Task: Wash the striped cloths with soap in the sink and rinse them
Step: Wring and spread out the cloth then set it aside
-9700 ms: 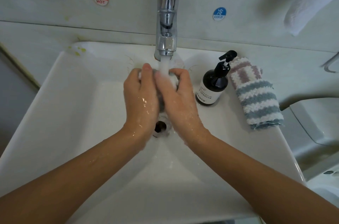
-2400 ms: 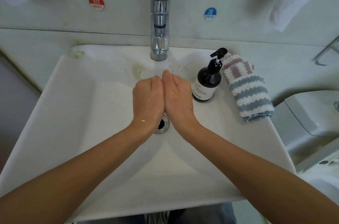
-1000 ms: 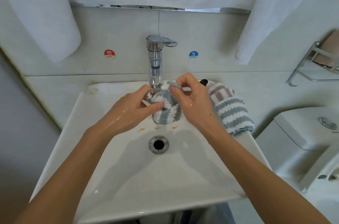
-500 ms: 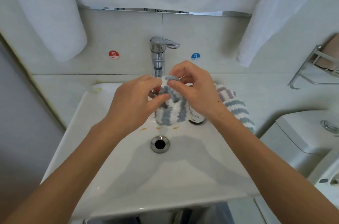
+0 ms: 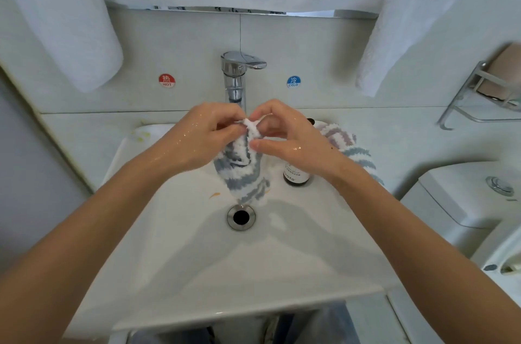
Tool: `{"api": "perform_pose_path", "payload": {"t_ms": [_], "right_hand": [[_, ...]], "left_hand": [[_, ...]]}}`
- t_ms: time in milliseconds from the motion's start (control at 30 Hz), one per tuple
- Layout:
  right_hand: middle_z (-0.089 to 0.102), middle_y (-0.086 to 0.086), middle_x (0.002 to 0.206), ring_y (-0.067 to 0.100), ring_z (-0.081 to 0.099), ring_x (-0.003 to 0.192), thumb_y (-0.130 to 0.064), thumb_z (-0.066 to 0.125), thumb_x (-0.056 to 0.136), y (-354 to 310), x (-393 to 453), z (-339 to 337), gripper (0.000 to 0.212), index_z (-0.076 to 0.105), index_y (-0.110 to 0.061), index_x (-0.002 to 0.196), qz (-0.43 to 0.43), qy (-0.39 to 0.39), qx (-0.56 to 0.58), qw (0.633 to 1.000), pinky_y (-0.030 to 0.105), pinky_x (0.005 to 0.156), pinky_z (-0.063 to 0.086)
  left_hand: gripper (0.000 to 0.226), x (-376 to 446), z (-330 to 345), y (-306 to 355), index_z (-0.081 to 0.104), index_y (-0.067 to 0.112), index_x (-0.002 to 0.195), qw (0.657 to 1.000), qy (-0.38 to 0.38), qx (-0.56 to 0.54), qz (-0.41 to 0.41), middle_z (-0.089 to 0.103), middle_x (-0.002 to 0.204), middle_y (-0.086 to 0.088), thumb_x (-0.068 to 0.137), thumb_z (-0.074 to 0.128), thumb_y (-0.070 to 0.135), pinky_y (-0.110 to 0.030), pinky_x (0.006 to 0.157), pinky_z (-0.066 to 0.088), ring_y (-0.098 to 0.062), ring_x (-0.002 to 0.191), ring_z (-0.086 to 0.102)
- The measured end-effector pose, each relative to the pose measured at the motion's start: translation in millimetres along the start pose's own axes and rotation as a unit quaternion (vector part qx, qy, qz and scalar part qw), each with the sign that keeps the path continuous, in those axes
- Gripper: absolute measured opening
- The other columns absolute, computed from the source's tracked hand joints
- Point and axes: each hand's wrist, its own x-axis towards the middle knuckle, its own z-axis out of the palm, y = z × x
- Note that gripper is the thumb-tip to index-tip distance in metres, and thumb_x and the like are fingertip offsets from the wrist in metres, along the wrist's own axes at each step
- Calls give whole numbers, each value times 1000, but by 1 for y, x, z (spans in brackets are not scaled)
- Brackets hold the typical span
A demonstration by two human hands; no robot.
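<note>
Both hands now hold the blue-striped cloth (image 5: pixel 242 169) hanging longer, its tip just above the drain (image 5: pixel 241 216) of the sink (image 5: pixel 174 253). Left hand (image 5: pixel 197 140) and right hand (image 5: pixel 284 140) (both wet) pinch its top edge in their fingers. Farther right, the second striped cloth (image 5: pixel 349 146) lies behind the soap bottle (image 5: pixel 296 177); beyond stands the faucet (image 5: pixel 236 76).

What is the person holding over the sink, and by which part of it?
A blue-and-white striped cloth, pinched at its top edge by both the left hand and the right hand; the rest hangs down above the drain.
</note>
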Motion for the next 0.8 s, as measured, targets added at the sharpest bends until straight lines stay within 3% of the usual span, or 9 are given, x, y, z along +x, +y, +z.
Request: {"api": "perform_pose_path", "payload": {"t_ms": [67, 133, 200, 300, 400, 467, 567, 667, 800], "right_hand": [[63, 17, 78, 19, 59, 72, -8, 73, 85, -1, 0, -4, 16, 60, -17, 88, 24, -7, 4, 1000, 38, 72, 49], [54, 1, 63, 10, 49, 60, -12, 73, 86, 2, 0, -9, 18, 60, -9, 73, 51, -24, -21, 998, 25, 56, 38], [47, -12, 55, 2, 42, 50, -15, 73, 86, 4, -3, -12, 27, 56, -14, 64, 64, -60, -35, 996, 15, 50, 30], [45, -13, 58, 1, 40, 50, -16, 73, 86, 4, -7, -16, 27, 54, -20, 66, 68, -111, -48, 990, 12, 50, 30], [43, -13, 59, 1, 39, 52, -13, 73, 85, 8, -11, -23, 26, 51, -12, 71, 92, -148, -84, 981, 13, 52, 30], [37, -8, 60, 4, 33, 52, -13, 74, 85, 11, -13, -28, 30, 48, -6, 71, 103, -146, -117, 977, 16, 51, 27], [37, -7, 62, 6, 34, 55, -16, 74, 84, 15, -14, -34, 31, 47, -13, 68, 110, -138, -204, 963, 21, 54, 27], [36, -3, 60, 8, 31, 53, -17, 71, 86, 22, -17, -41, 38, 42, -13, 62, 120, -141, -275, 944, 24, 53, 24], [40, 7, 67, 12, 36, 60, -18, 68, 90, 26, -22, -48, 33, 55, 10, 77, 141, -122, -170, 968, 21, 53, 27]], "left_hand": [[16, 2, -4, -3, 65, 16, 80, 1000, -21, 9, -3, 48, 55, 12, 95, 60, 16, -14, 50, 31, -3, 51, 40], [23, 2, -9, -7, 61, 24, 71, 999, -31, 33, 1, 48, 58, 12, 94, 63, 25, -17, 52, 30, -3, 54, 40], [30, 1, -14, -8, 58, 26, 64, 998, -50, 39, -3, 49, 56, 15, 93, 64, 27, -17, 51, 30, -3, 53, 41], [30, -4, -16, -9, 59, 17, 65, 996, -69, 52, -9, 46, 54, 14, 93, 62, 24, -17, 49, 28, -3, 52, 38], [27, -6, -24, -10, 63, 5, 72, 998, -38, 58, -3, 48, 60, 0, 93, 61, 21, -18, 51, 28, -5, 54, 39], [25, -6, -33, -12, 66, 8, 72, 997, -27, 66, -2, 54, 63, -8, 93, 63, 21, -17, 51, 30, -6, 55, 44], [24, -9, -41, -15, 66, 13, 70, 997, -35, 62, -10, 51, 59, 1, 92, 62, 22, -17, 51, 30, -5, 55, 44], [25, -12, -46, -21, 64, 11, 71, 999, 5, 38, -35, 42, 53, 9, 93, 61, 22, -17, 47, 27, -4, 51, 38], [34, -16, -51, -31, 57, 17, 61, 996, -18, 40, -83, 38, 46, 12, 90, 57, 35, -15, 43, 27, -5, 45, 36]]}}
